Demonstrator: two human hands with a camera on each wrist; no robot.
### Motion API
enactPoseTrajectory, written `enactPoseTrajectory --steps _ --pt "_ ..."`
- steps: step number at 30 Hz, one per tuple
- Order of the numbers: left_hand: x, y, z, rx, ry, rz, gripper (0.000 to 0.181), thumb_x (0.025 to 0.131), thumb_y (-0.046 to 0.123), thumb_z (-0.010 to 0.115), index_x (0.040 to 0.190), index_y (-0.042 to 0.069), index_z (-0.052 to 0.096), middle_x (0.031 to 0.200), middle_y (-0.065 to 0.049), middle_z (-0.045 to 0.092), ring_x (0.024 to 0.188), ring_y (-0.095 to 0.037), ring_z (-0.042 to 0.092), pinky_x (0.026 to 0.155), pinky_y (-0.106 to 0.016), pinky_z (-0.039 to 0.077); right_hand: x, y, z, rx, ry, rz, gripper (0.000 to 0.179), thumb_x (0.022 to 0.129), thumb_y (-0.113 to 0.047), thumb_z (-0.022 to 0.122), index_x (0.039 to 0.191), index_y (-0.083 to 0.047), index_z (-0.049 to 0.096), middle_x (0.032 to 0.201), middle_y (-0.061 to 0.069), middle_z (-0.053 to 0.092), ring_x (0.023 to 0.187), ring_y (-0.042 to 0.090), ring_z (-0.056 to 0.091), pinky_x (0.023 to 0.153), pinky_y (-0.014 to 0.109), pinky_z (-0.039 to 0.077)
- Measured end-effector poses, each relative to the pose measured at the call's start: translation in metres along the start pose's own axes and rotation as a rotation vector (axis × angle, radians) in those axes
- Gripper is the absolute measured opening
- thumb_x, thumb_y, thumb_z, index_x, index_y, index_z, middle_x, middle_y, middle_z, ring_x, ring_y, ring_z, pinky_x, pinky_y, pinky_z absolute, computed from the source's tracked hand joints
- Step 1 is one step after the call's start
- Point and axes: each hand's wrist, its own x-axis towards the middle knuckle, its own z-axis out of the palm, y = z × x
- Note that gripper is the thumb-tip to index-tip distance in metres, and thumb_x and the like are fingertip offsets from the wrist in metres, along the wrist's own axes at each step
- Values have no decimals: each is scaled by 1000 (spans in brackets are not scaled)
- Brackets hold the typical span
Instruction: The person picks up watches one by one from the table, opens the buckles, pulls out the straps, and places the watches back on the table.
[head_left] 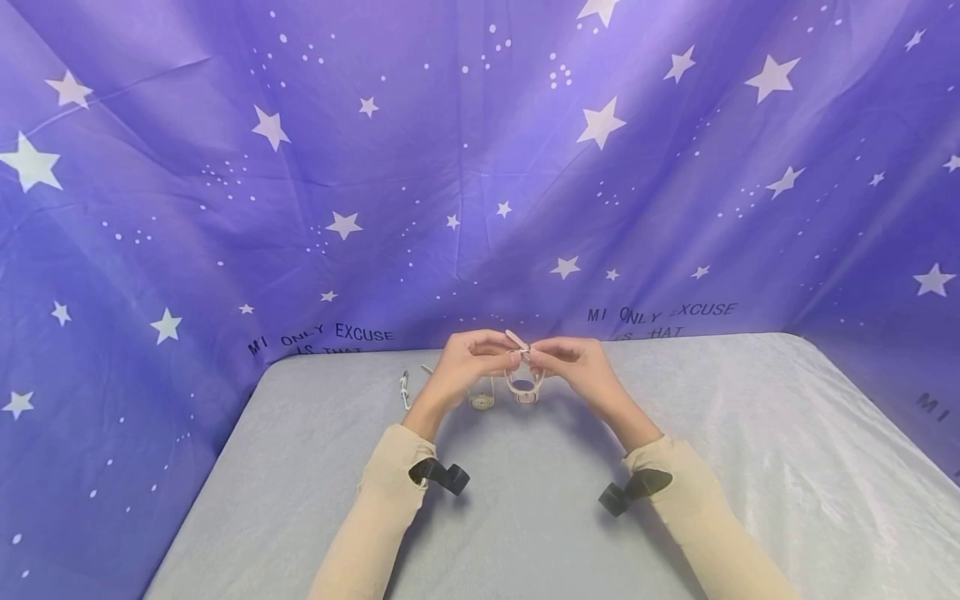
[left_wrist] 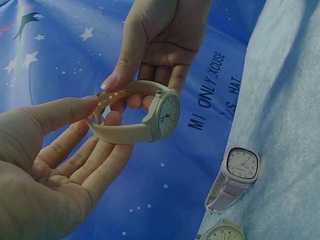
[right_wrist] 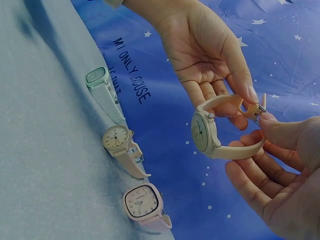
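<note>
Both hands are raised together over the far part of the table, holding a cream wristwatch (left_wrist: 166,117) with a round dial. Its strap is bent into a loop, with the two ends meeting at the metal buckle (right_wrist: 261,111). My left hand (head_left: 467,365) pinches one strap end near the buckle between thumb and fingers. Opposite it, my right hand (head_left: 583,367) pinches the strap at the buckle, its thumb pressed beside the metal. The dial faces away from the fingertips, at the far side of the loop.
Below the hands, several more watches lie along the table's (head_left: 540,533) back edge: a pink square one (right_wrist: 143,202), a cream round one (right_wrist: 116,138) and a pale green one (right_wrist: 97,76). A purple star-print curtain (head_left: 450,150) hangs right behind the table.
</note>
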Motion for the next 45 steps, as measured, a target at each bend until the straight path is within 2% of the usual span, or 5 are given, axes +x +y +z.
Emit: enactPoseTrajectory --steps 15,21,26,36,45 --pt "-1 3 -6 23 -7 7 28 86 1 77 113 -4 71 107 -17 76 87 -16 75 87 -39 64 1 0 -3 -6 0 1 29 92 -22 76 114 -2 74 105 17 77 84 17 74 83 33 63" --pt "0 -2 -2 -2 5 4 31 88 1 75 117 -5 67 111 -21 75 86 -15 75 86 -41 64 -1 -2 -3 12 1 -3 31 93 -22 75 118 -3 72 109 16 77 89 20 75 87 34 62" --pt "0 -2 2 -11 2 7 32 88 1 75 119 -4 67 110 -21 75 86 -17 75 86 -41 64 -2 -3 -2 -2 21 8 31 92 -24 76 116 -4 73 106 10 78 86 16 75 87 31 61" --pt "-2 0 4 14 -9 -31 32 89 8 76 117 -6 70 112 -21 75 89 -18 76 88 -39 64 -1 -4 0 -6 35 -10 29 93 -19 75 114 1 72 108 21 76 82 13 73 81 30 63" --pt "-1 2 -1 25 -6 -46 30 88 8 76 116 -3 71 112 -19 75 91 -18 75 88 -38 64 -1 -4 -3 -35 27 -14 29 92 -21 76 113 -2 74 109 18 76 88 17 75 84 29 62"
